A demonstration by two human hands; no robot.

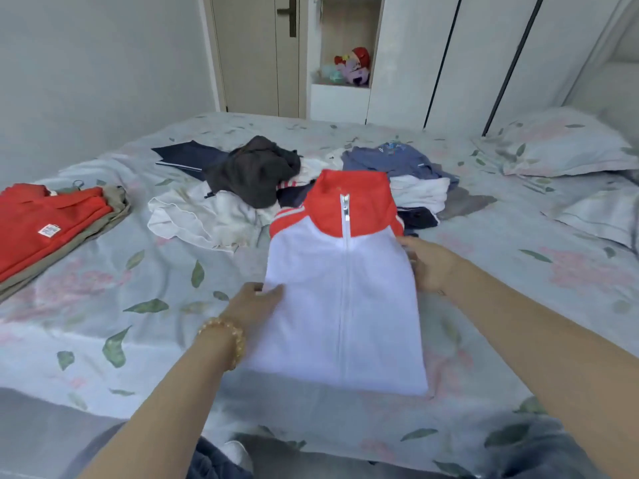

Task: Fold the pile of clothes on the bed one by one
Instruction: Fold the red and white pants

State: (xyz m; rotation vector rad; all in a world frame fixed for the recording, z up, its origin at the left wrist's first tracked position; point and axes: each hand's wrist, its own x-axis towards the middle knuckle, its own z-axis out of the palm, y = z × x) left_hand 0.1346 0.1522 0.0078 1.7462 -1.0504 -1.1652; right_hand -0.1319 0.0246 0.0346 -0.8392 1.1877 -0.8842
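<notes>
**Jacket half-folded, both hands at its side edges**

Jacket (345, 299), white body with red collar and yoke, lies zip-up and flat on the bed (138, 326), right in front of the person. Sleeves look tucked under already; it reads as a narrow rectangle.

Left hand (257, 302): at the left edge, thumb on top of the cloth, fingers hidden beneath, so it looks like a pinch on the edge. Right hand (427, 264): against the right edge near the shoulder, fingers partly hidden by the fabric; can't tell if it grips or just presses.

Handling, my read: light, soft, limp knit. No stiffness apart from the zip line and collar. Will sag and lose its fold if lifted by one point. Best hold is both side edges, or the hem corners, to bring the bottom up to the collar.

Unfolded pile (249, 181) sits just beyond the collar. Folded stack (52, 223) far left, well apart.
</notes>
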